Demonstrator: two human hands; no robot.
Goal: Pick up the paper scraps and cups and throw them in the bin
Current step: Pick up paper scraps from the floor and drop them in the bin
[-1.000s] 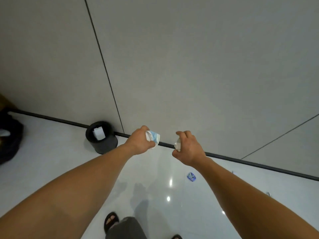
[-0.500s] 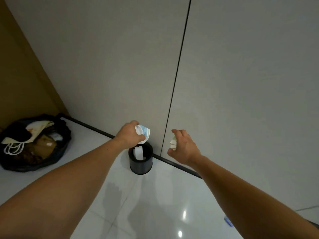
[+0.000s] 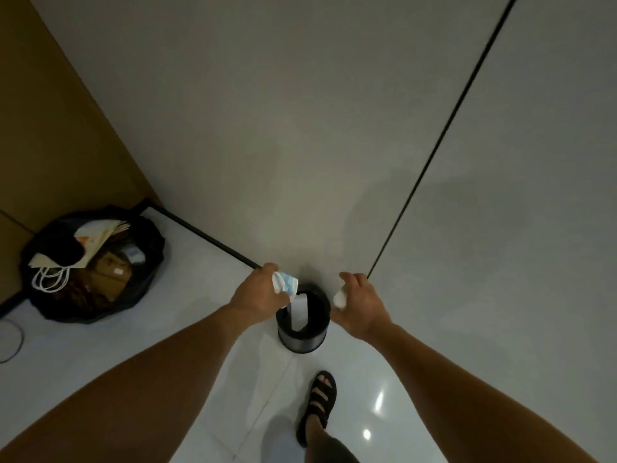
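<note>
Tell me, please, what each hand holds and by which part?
The left hand grips the crushed paper cup round its side; right hand pinches a paper scrap, where unclear.

No legible text anywhere. Blue print on the cup (image 3: 287, 284) is too blurred to read. The pale label on the cardboard box (image 3: 107, 262) in the far-left black bag (image 3: 148, 289) is too small.

Scrap (image 3: 340, 299) half-hidden in right hand (image 3: 362, 309)

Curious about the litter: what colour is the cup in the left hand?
The cup is white with light blue print, clearest in the head view.
</note>
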